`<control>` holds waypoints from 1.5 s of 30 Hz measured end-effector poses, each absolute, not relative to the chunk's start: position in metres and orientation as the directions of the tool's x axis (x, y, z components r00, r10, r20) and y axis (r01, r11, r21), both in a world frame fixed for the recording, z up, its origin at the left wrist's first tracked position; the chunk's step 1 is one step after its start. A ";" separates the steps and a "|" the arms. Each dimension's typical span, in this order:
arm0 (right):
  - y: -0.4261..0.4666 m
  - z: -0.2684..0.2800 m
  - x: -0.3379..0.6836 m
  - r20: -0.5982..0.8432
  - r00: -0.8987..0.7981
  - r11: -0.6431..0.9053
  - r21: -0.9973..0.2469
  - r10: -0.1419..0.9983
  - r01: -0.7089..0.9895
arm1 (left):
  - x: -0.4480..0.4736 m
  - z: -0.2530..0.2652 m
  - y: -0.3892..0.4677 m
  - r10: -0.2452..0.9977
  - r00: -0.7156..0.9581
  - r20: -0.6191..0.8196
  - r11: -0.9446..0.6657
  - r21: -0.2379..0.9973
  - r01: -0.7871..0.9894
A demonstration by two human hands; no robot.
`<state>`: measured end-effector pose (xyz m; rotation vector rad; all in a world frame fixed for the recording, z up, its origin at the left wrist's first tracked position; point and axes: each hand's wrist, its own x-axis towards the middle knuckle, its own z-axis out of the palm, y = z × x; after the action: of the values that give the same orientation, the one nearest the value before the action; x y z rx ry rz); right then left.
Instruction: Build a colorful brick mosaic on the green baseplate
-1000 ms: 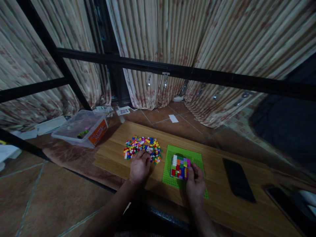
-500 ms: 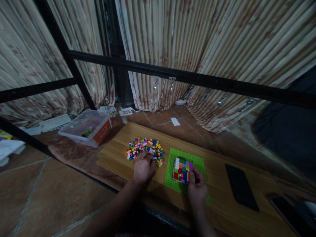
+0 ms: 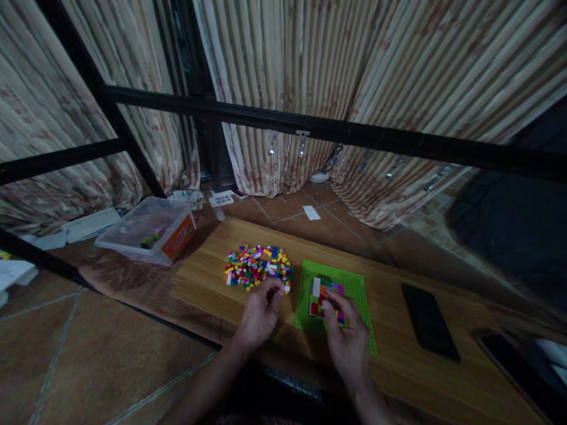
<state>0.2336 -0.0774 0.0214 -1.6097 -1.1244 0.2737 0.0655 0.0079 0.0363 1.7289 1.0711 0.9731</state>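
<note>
My left hand (image 3: pixel 261 311) is closed in a pinch at the near right edge of a heap of small toy bricks (image 3: pixel 252 265) in many colours. A tiny pale brick (image 3: pixel 286 289) shows at its fingertips. My right hand (image 3: pixel 349 324) reaches over a flat patchwork of joined bricks (image 3: pixel 316 287), which lies on a green studded baseplate (image 3: pixel 305 307). Thumb and forefinger come together over the red bricks there; whatever is between them is too small to make out. The hand covers the patchwork's lower right part.
The wooden board (image 3: pixel 212 265) carries the heap, the baseplate and a black phone-like slab (image 3: pixel 429 321). Another dark device (image 3: pixel 509 360) lies at the right. A clear plastic tub (image 3: pixel 146 230) stands on the left. A black metal rail (image 3: pixel 266 115) crosses beyond the board, before curtains (image 3: pixel 283 53).
My left hand has drawn back from the heap towards the baseplate, fingertips pinched. My right hand has moved from the patchwork's right edge to over its middle. The view has shifted slightly.
</note>
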 end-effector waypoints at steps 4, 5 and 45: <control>-0.076 0.045 0.206 0.162 0.415 0.035 -0.954 0.895 0.297 | 0.071 0.051 -0.011 0.887 0.443 0.128 -0.204 0.971 0.128; -0.077 0.048 0.203 0.136 0.398 0.034 -0.967 0.907 0.254 | 0.071 0.053 -0.015 0.872 0.477 0.111 -0.182 0.978 0.105; -0.064 -0.031 0.281 0.170 0.750 -0.028 -0.969 0.639 0.244 | 0.080 -0.012 -0.007 0.863 0.498 -0.083 -0.171 0.880 0.444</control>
<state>0.2807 -0.0637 -0.0311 -1.6069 -0.7253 0.3646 0.0800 -0.0069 -0.0117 1.7969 1.0981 0.5563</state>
